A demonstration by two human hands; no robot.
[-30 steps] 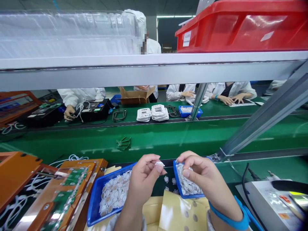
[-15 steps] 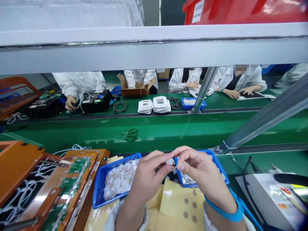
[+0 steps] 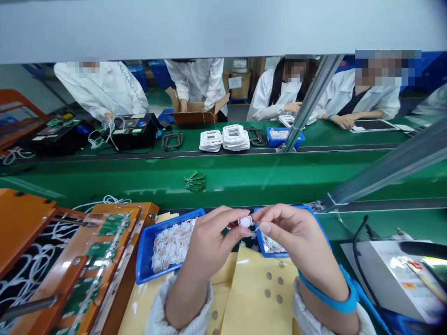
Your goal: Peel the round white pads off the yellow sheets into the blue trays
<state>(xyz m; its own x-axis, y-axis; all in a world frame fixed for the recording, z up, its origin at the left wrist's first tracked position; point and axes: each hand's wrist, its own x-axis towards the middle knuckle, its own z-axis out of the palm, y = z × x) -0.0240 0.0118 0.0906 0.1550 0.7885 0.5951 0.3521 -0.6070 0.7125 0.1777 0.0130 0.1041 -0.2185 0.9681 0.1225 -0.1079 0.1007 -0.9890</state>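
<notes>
My left hand (image 3: pixel 213 239) pinches a small white round disc (image 3: pixel 245 221) between thumb and fingertips. My right hand (image 3: pixel 289 235), with a blue wrist strap (image 3: pixel 331 300), is closed in a pinch at the disc's right edge, touching it. Both hands hover above yellow backing sheets (image 3: pixel 260 291) dotted with small round stickers. A blue tray (image 3: pixel 148 251) full of round discs lies left of my left hand. A second blue tray (image 3: pixel 272 246) of discs sits under my right hand, partly hidden.
Orange fixtures with green circuit boards (image 3: pixel 87 260) and white cables fill the left. A grey device (image 3: pixel 394 274) with a black cable stands at right. A green conveyor (image 3: pixel 244 181) carries small green boards (image 3: pixel 195 180). Beyond it, people in white coats work among white housings (image 3: pixel 225 138).
The view has tilted down, so the overhead shelf and red bin left the frame. My hands came together from apart and now both pinch the disc.
</notes>
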